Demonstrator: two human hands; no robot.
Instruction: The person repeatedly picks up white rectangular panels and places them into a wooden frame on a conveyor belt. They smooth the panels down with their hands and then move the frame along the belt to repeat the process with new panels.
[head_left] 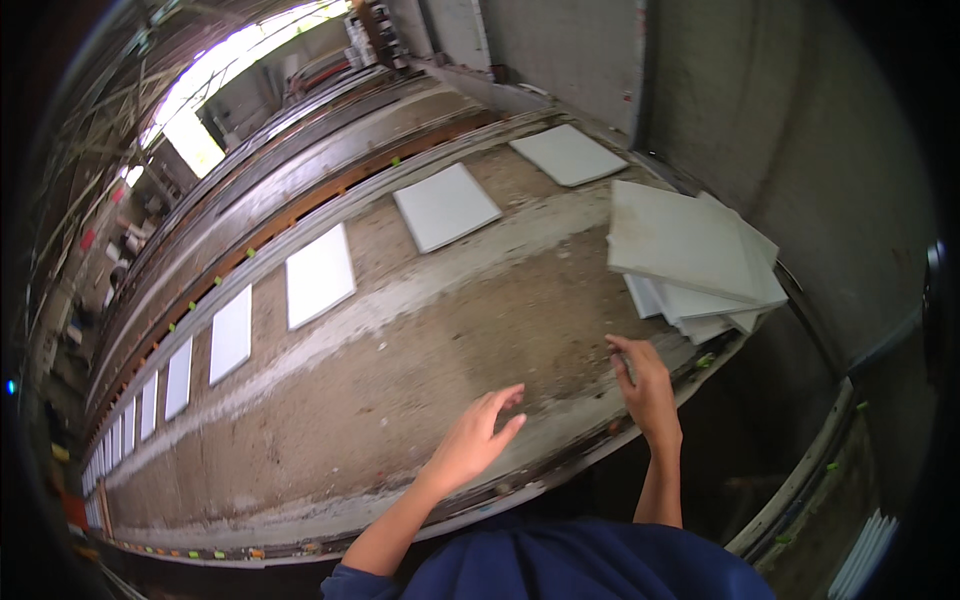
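My left hand (474,441) hovers over the near side of a long, dusty bed (400,390), thumb and fingers apart and nothing between them. To its right, my right hand (649,389) is raised with fingers curved and thumb apart, also holding nothing. The nearest thing to it is an untidy stack of white flat panels (685,240) at the bed's right end, turned at different angles; no finger touches it. Along the far side of the bed lies a row of single white panels, among them one at the far right (568,155) and its neighbour (447,207).
A grey wall (780,110) rises behind the stack. Further long beds (330,140) run parallel beyond an orange-brown rail. Small green pieces (250,253) sit along the edges. Several thin white panels (866,555) stand on edge at the lower right.
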